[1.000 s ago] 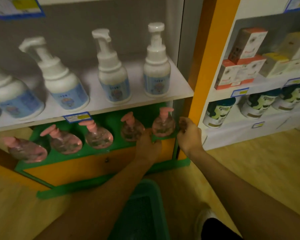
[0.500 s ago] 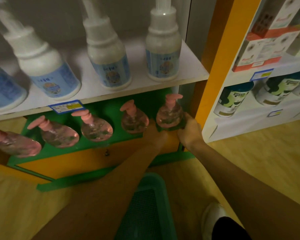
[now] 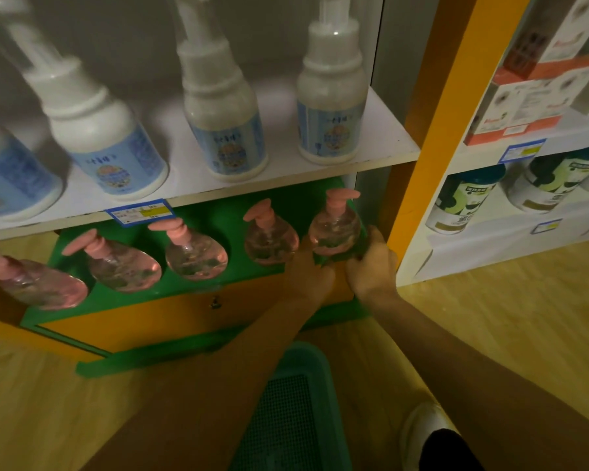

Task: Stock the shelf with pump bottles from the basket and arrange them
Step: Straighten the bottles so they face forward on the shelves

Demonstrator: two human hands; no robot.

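A: Pump bottle (image 3: 334,229) at the right end of the green shelf (image 3: 198,283), pink top, clear body. Is anyone holding it?

B: Both hands, in the head view. The right hand (image 3: 371,263) curls round its right side and base; the left hand (image 3: 308,266) wraps the lower left side.

A: Standing upright?

B: Yes, pump head up, close to the orange post (image 3: 449,107).

A: And its neighbours?

B: Four more pink pump bottles (image 3: 269,236) run in a row to the left, apart from one another.

A: The basket?

B: The green basket (image 3: 286,413) sits on the floor, near, between the forearms. White bottles (image 3: 330,113) stand on the white shelf above.
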